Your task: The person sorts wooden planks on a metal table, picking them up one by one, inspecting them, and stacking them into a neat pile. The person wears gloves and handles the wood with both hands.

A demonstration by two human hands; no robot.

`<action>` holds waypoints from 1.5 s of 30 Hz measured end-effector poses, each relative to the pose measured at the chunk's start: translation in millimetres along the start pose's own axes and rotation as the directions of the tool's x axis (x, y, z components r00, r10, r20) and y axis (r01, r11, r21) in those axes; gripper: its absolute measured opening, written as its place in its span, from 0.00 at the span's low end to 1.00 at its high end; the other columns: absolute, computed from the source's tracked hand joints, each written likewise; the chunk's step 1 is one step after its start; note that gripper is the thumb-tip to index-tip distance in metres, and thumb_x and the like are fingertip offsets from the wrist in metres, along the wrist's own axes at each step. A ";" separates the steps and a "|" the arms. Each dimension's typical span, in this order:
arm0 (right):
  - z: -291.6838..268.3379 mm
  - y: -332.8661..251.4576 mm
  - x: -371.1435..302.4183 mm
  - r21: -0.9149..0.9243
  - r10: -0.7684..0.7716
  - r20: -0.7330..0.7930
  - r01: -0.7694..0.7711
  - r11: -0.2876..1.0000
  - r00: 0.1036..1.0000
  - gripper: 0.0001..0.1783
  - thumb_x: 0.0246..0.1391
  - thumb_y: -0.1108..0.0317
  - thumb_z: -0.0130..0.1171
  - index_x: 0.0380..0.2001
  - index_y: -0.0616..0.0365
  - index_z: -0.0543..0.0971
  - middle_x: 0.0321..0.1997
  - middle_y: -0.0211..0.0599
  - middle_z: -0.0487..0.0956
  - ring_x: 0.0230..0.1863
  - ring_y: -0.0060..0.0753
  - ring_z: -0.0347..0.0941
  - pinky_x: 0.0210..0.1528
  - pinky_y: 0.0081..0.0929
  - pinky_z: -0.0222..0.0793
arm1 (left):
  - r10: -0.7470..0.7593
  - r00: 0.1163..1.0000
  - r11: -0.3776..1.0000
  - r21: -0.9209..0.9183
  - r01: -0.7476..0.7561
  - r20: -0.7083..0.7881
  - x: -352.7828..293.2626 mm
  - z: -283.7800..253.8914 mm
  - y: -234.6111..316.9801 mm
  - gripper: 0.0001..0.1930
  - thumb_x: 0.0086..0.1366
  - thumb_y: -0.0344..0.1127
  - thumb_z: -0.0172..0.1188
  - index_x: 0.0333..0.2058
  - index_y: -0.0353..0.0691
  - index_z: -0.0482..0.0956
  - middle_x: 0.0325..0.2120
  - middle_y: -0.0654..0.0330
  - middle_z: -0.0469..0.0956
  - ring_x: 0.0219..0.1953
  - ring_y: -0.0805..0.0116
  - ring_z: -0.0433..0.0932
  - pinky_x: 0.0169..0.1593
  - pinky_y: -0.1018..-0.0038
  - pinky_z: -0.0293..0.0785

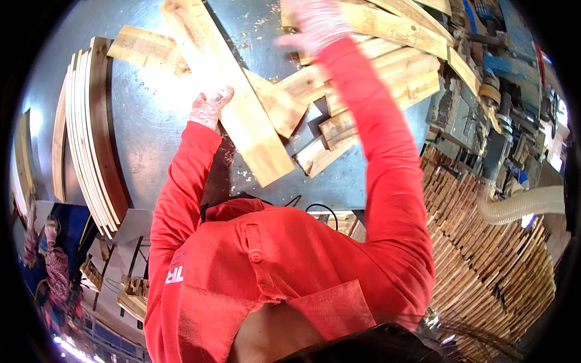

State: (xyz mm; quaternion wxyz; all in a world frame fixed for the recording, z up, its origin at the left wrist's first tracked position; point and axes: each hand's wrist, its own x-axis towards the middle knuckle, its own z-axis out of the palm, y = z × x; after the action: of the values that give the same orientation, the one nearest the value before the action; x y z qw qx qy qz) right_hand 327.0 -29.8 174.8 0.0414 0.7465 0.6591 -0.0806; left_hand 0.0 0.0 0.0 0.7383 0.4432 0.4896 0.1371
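Observation:
My left hand [209,109], in a pale glove with bare fingertips showing, grips the left edge of a long wooden board [233,91]. The board slants across the metal table [142,115], its near end toward me, and lies over other wood pieces. One shorter board [145,49] pokes out beneath it on the left; another piece [275,103] shows on its right. My right hand [316,25], also gloved, is smeared by motion at the far edge, above a heap of wooden planks [387,75]. Whether its fingers hold anything cannot be made out.
A row of thin boards [91,139] stands along the table's left side. Machinery [478,103] and a ribbed hose [526,204] are on the right, with large stacks of wood strips [484,248] below. Another person's arm [57,266] shows at far left.

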 end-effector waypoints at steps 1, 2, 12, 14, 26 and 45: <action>0.1 -4.5 7.5 0.012 -0.022 -0.026 0.022 1.000 0.999 0.35 0.43 0.46 0.64 0.53 0.52 0.73 0.47 0.49 0.78 0.45 0.49 0.74 0.50 0.43 0.69 | 0.040 0.999 0.982 0.183 -0.038 -0.008 6.0 -11.9 2.5 0.24 0.60 0.46 0.62 0.54 0.47 0.73 0.52 0.54 0.75 0.61 0.71 0.63 0.66 0.66 0.48; 27.1 16.5 -22.7 -0.329 0.086 0.369 0.043 0.943 0.926 0.27 0.42 0.49 0.66 0.43 0.54 0.79 0.35 0.49 0.79 0.39 0.49 0.75 0.48 0.40 0.70 | -0.129 0.991 0.980 0.157 0.122 0.036 -49.2 -1.0 -48.6 0.24 0.60 0.45 0.62 0.53 0.43 0.72 0.52 0.55 0.75 0.61 0.72 0.63 0.65 0.65 0.50; -10.7 42.2 49.4 -0.010 0.035 0.110 -0.034 0.999 0.993 0.35 0.44 0.52 0.65 0.54 0.48 0.66 0.49 0.49 0.72 0.48 0.51 0.71 0.53 0.38 0.67 | -0.130 0.949 0.991 -0.015 0.131 -0.286 -23.2 -10.9 25.6 0.31 0.55 0.40 0.68 0.53 0.31 0.68 0.44 0.56 0.77 0.50 0.67 0.72 0.54 0.70 0.67; -40.1 29.2 53.2 0.042 0.082 -0.167 -0.076 0.996 0.983 0.27 0.43 0.48 0.65 0.42 0.56 0.79 0.35 0.47 0.79 0.38 0.49 0.75 0.47 0.39 0.70 | -0.045 0.997 0.999 0.004 0.045 -0.068 -30.2 -20.4 40.1 0.30 0.54 0.38 0.68 0.52 0.30 0.68 0.40 0.59 0.78 0.44 0.68 0.76 0.51 0.74 0.69; 59.6 -131.4 83.4 0.959 0.542 -0.136 -0.028 0.282 0.829 0.21 0.55 0.54 0.54 0.44 0.60 0.77 0.42 0.49 0.79 0.44 0.47 0.75 0.48 0.39 0.70 | 0.254 0.964 0.967 -0.049 -0.251 0.075 -28.5 -7.6 100.0 0.31 0.52 0.44 0.70 0.51 0.34 0.71 0.41 0.58 0.78 0.42 0.69 0.77 0.48 0.72 0.74; 69.3 74.5 -3.4 -0.351 0.090 -0.009 -0.088 0.932 0.996 0.57 0.36 0.51 0.71 0.67 0.42 0.49 0.62 0.43 0.63 0.64 0.49 0.58 0.68 0.44 0.48 | 0.129 0.855 0.452 0.797 0.401 -0.503 -107.6 -58.0 65.4 0.45 0.50 0.27 0.63 0.64 0.42 0.45 0.50 0.46 0.71 0.51 0.50 0.73 0.55 0.66 0.68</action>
State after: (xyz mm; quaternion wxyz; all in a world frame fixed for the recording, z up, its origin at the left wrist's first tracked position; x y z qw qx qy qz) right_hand 395.8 -54.3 103.9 0.1796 0.7559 0.6284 0.0375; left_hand -85.8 -1.0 108.9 0.2567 0.6656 0.6950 -0.0897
